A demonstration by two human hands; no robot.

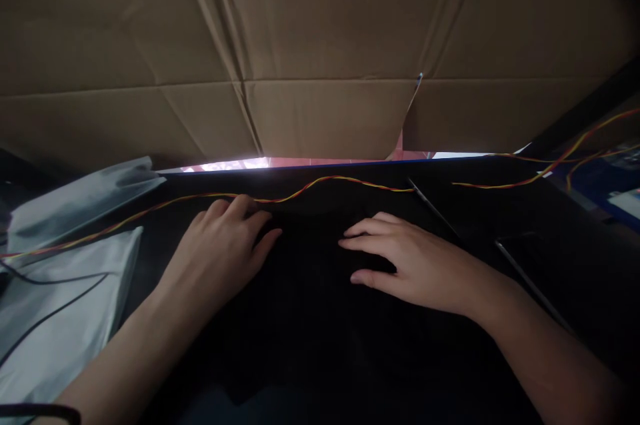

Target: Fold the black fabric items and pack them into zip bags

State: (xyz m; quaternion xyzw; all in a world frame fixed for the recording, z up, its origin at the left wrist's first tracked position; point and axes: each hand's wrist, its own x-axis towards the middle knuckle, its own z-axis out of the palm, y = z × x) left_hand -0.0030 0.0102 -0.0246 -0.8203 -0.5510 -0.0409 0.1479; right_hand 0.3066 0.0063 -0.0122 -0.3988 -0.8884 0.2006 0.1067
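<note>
My left hand (220,251) lies flat on a black surface (310,331), fingers stretched out, its fingertips close to a twisted red and yellow wire (330,179) that runs across the surface. My right hand (405,258) rests flat on the same black surface a little to the right, fingers extended and pointing left, thumb below. Neither hand holds anything. The dark surface shows little detail, so I cannot tell whether it is cloth or a hard sheet.
A brown cardboard wall (320,45) stands right behind the surface. Silvery plastic bags (65,258) lie at the left with a thin black cable over them. More red and yellow wire (565,158) trails at the right, near a dark flat panel (530,265).
</note>
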